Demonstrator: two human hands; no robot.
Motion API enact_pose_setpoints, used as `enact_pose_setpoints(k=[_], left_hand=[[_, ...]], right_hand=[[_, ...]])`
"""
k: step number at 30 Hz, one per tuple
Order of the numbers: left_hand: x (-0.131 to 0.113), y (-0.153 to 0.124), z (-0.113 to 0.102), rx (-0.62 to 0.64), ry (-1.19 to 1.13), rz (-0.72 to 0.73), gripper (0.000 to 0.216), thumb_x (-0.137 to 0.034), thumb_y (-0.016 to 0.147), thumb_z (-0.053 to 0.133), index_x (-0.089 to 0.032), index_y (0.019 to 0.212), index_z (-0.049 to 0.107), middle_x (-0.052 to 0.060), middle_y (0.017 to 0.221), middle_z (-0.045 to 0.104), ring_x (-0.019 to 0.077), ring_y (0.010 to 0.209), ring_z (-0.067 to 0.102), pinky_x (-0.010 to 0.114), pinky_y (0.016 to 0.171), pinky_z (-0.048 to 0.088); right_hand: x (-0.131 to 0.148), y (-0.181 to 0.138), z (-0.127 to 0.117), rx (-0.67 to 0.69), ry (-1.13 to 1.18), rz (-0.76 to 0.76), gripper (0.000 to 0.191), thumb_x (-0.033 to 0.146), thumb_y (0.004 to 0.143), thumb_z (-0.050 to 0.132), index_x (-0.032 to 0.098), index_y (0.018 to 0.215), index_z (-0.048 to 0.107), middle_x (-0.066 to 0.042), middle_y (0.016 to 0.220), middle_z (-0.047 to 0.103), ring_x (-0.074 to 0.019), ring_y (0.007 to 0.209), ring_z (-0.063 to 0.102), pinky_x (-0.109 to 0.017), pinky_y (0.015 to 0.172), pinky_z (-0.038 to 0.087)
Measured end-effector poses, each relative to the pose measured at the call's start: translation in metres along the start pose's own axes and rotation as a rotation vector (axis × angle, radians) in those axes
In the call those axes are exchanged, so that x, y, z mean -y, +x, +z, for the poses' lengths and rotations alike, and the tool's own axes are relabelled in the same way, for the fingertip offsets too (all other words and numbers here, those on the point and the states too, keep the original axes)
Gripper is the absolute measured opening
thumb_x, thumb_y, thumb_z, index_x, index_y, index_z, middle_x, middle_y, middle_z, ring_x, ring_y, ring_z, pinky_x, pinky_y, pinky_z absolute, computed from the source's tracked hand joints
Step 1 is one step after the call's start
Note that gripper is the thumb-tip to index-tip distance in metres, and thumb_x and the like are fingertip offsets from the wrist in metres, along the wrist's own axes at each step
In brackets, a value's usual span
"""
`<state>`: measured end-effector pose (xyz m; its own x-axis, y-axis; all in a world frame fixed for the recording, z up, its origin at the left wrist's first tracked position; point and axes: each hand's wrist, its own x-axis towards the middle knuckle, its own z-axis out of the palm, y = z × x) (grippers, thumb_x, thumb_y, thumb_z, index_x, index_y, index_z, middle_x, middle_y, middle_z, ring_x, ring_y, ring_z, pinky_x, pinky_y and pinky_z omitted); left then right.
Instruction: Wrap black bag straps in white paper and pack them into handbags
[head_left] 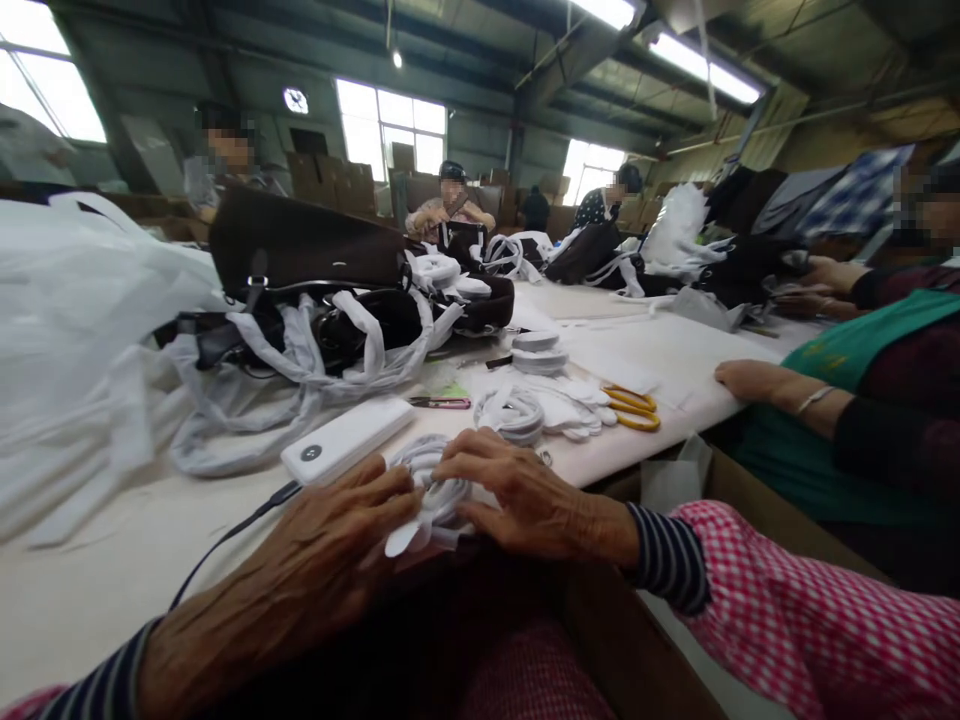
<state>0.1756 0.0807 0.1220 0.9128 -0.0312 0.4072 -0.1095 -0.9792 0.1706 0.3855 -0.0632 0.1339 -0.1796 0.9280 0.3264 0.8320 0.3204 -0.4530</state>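
Note:
A coil of white wrapped strap (pixel 448 497) lies at the near table edge, with a rounded white tab poking out at its lower left. My left hand (pixel 360 515) presses against the coil's left side with bent fingers. From the right, my right hand (pixel 514 490) curls its fingers over the same coil; parts of it are hidden beneath both hands. Just beyond sits another white coil (pixel 510 413), beside several flat white rounded pieces (pixel 577 405). A white power bank (pixel 349 440) with a dark cable is left of the coil.
Yellow-handled scissors (pixel 632 408), thread snips (pixel 441 403) and stacked white coils (pixel 538 353) lie ahead. Dark handbags (pixel 307 240) with white-wrapped straps are piled at left, by white plastic sheeting (pixel 97 290). A co-worker's hand (pixel 750 380) rests on the right table edge; other people work farther back.

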Motion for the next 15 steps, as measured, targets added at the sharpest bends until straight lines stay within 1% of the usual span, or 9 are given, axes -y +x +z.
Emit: enact_pose_setpoints(k=[2,4,6,8,10,12,15], left_hand=[[0.001,-0.005,0.006,-0.04,0.013,-0.012,0.015,-0.021,0.099,0.058,-0.026,0.107,0.07,0.003,0.1,0.072,0.0202,0.089,0.061,0.03,0.078,0.052],[0.001,-0.011,0.013,-0.06,0.012,-0.022,0.013,-0.02,0.101,0.059,-0.026,0.104,0.07,0.003,0.105,0.072,0.0195,0.091,0.06,0.028,0.077,0.051],[-0.001,-0.015,0.018,-0.078,-0.004,-0.032,0.011,-0.019,0.101,0.06,-0.026,0.105,0.068,0.002,0.113,0.072,0.019,0.095,0.059,0.028,0.08,0.05],[-0.004,-0.018,0.02,-0.109,-0.009,-0.045,0.01,-0.018,0.101,0.061,-0.024,0.107,0.067,0.003,0.113,0.071,0.0193,0.097,0.058,0.029,0.082,0.049],[-0.007,-0.02,0.021,-0.137,0.012,-0.047,0.01,-0.015,0.101,0.06,-0.021,0.105,0.067,0.005,0.111,0.071,0.0202,0.096,0.057,0.03,0.081,0.049],[-0.009,-0.021,0.02,-0.154,0.029,-0.04,0.013,-0.012,0.101,0.057,-0.02,0.103,0.068,0.007,0.113,0.072,0.0207,0.096,0.058,0.031,0.081,0.049],[-0.007,-0.023,0.02,-0.179,-0.034,-0.06,0.017,-0.01,0.1,0.057,-0.02,0.106,0.069,0.006,0.116,0.073,0.0196,0.096,0.059,0.03,0.082,0.05]], right_hand=[[0.001,-0.002,0.006,0.011,-0.031,-0.059,0.026,0.011,0.093,0.068,0.019,0.118,0.066,-0.008,0.12,0.065,-0.0229,0.112,0.056,-0.039,0.102,0.047],[0.001,-0.002,0.011,0.006,-0.054,-0.091,0.02,0.016,0.097,0.065,0.019,0.117,0.066,-0.008,0.115,0.067,-0.0223,0.109,0.056,-0.038,0.102,0.047],[0.001,-0.003,0.014,-0.005,-0.067,-0.1,0.02,0.017,0.102,0.059,0.02,0.121,0.065,-0.007,0.113,0.067,-0.0216,0.107,0.056,-0.037,0.101,0.047],[0.002,-0.004,0.014,0.011,-0.081,-0.103,0.026,0.015,0.104,0.052,0.021,0.126,0.063,-0.008,0.114,0.067,-0.0215,0.106,0.055,-0.036,0.098,0.048],[0.003,-0.004,0.014,0.044,-0.1,-0.109,0.029,0.013,0.104,0.048,0.022,0.127,0.063,-0.008,0.115,0.066,-0.0217,0.106,0.054,-0.036,0.098,0.048],[0.005,-0.003,0.013,0.082,-0.121,-0.113,0.03,0.01,0.102,0.049,0.022,0.126,0.063,-0.008,0.115,0.066,-0.0218,0.106,0.054,-0.037,0.099,0.047],[0.009,0.003,0.009,0.133,-0.15,-0.122,0.028,0.008,0.1,0.051,0.02,0.121,0.064,-0.007,0.112,0.066,-0.0218,0.102,0.054,-0.037,0.099,0.045]])
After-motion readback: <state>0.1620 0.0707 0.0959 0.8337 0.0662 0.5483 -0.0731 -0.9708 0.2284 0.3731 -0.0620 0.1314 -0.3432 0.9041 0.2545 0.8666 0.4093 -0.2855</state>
